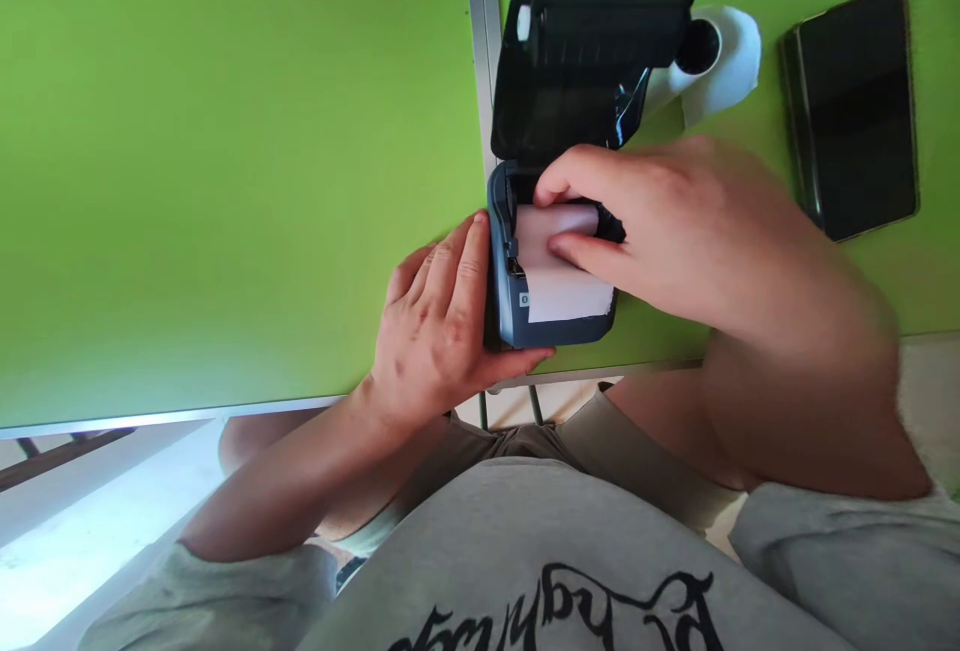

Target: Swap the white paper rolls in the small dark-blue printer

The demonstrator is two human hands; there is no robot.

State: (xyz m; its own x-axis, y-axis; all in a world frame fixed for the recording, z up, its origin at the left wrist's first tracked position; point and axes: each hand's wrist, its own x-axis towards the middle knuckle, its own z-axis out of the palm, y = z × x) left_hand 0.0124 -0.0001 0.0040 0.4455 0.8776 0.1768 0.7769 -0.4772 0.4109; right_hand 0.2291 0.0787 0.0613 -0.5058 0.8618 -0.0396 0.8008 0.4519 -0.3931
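A small dark blue-grey receipt printer (559, 333) stands at the table's front edge with its black lid (592, 71) swung up and back. Inside its bay sits a paper roll (555, 221), and a strip of the paper hangs over the printer's front lip. My left hand (439, 321) braces the printer, fingers along its left side and thumb across the front. Reaching in from the right, my right hand (675, 221) has its thumb and index finger on the roll, gripping it. The far right part of the bay is hidden by this hand.
Behind the lid on the right lies a second white paper roll (731, 56), partly unwound. A dark smartphone (855, 116) rests farther right. A metal seam (482, 31) divides the green table (225, 181). My legs are beneath the table's front edge.
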